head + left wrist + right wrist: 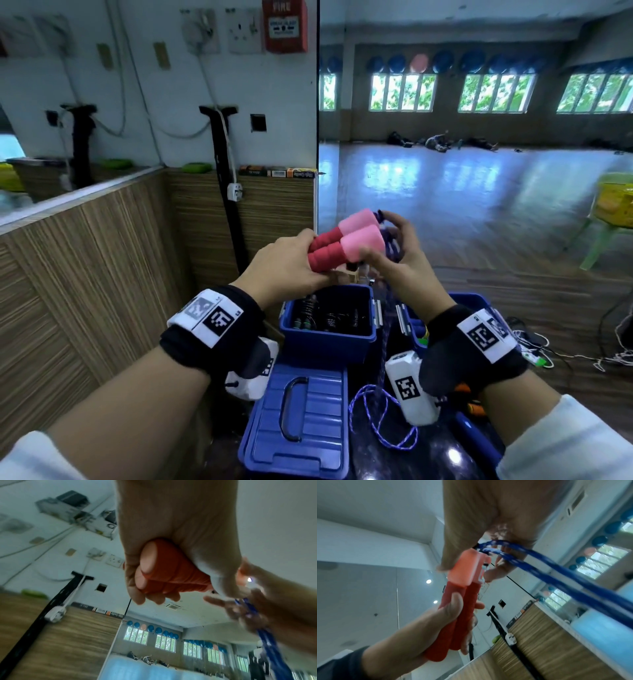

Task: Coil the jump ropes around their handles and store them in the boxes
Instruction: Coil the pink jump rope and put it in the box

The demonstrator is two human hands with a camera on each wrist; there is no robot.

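The left hand (287, 263) grips two red-and-pink foam jump-rope handles (346, 240); the blurred right hand (407, 260) seems to pinch the blue-purple braided rope (530, 562).

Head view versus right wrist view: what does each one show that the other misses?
Only the head view shows the open blue box below the hands, the blue lid nearer the camera, and slack purple-blue rope looped beside it.

Only the right wrist view shows the rope leaving the pink caps in two strands across the right hand.

Both show the left hand gripping the two red handles side by side, and the right hand at the rope by the caps.
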